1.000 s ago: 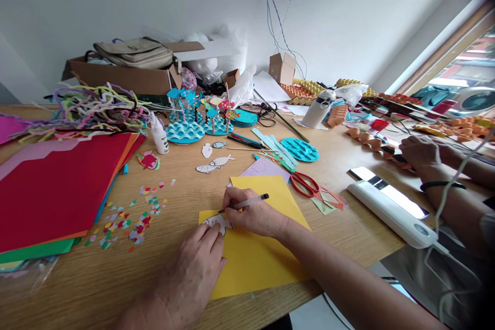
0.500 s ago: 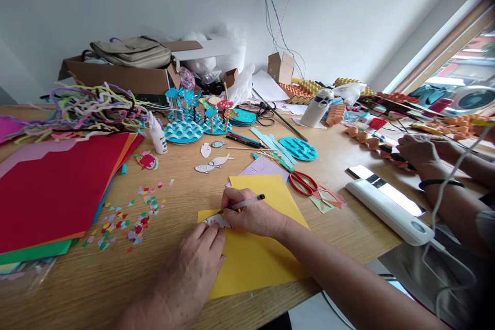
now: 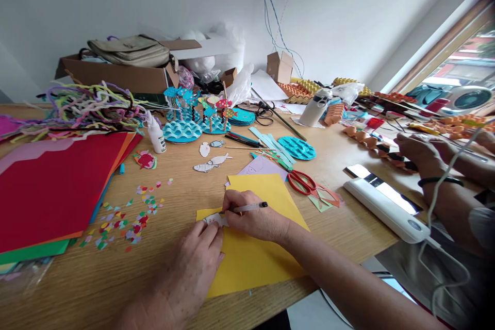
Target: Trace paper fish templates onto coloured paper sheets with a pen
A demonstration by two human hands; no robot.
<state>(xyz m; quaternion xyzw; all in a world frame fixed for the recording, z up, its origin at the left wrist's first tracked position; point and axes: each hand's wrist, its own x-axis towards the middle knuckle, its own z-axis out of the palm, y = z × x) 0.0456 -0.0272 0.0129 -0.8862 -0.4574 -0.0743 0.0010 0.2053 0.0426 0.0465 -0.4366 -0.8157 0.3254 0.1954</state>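
Observation:
My right hand [image 3: 253, 216] is closed around a pen [image 3: 249, 207], its tip down at the edge of a small white paper fish cutout [image 3: 213, 218]. That fish lies on a sheet of yellow paper [image 3: 263, 258], near its upper left corner. Flat over the paper's left edge rests my left hand [image 3: 195, 260], its fingertips pressing the cutout's lower edge. Beyond the sheet are more paper fish [image 3: 212, 163] on the table. Red-handled scissors [image 3: 301, 182] lie to the right on paper scraps, beside a lilac sheet [image 3: 263, 166] with a drawn outline.
Stacked coloured paper [image 3: 58, 191] and confetti bits [image 3: 131, 216] lie at left. Behind stand a glue bottle [image 3: 155, 134], pipe cleaners [image 3: 85, 111] and blue wave-shaped bases [image 3: 181, 131]. On the right are a white power bank-like device [image 3: 386, 211], a phone [image 3: 382, 189] and another person's hands [image 3: 419, 152].
The pen in my right hand has shifted very slightly right along the fish cutout. My left hand stays in place. The other person's hands have moved a little.

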